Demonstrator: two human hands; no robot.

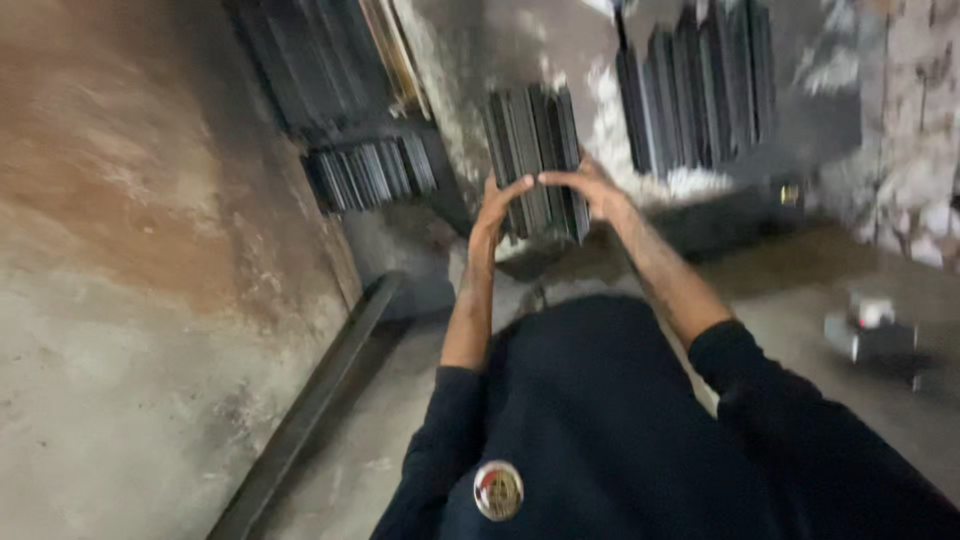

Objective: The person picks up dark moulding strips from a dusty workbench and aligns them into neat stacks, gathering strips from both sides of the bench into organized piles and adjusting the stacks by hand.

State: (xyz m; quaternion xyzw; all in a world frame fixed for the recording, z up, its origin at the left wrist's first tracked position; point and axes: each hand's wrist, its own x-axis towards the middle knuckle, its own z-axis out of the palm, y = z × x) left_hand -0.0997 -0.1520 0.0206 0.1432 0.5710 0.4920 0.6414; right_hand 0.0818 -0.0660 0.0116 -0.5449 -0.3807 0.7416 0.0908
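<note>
Both of my hands grip one bundle of dark metal plates (533,140) that stand on edge, side by side, in the middle of the view. My left hand (497,205) clasps its left side and my right hand (588,187) its right side, thumbs nearly meeting across the front. Dark sleeves are pushed up on both forearms. The picture is tilted and blurred.
More stacks of dark plates stand at the back right (700,85), at the left (368,172) and against the wall at upper left (310,60). A long dark metal bar (320,400) lies along the stained concrete wall. A small grey device (872,332) sits on the floor at right.
</note>
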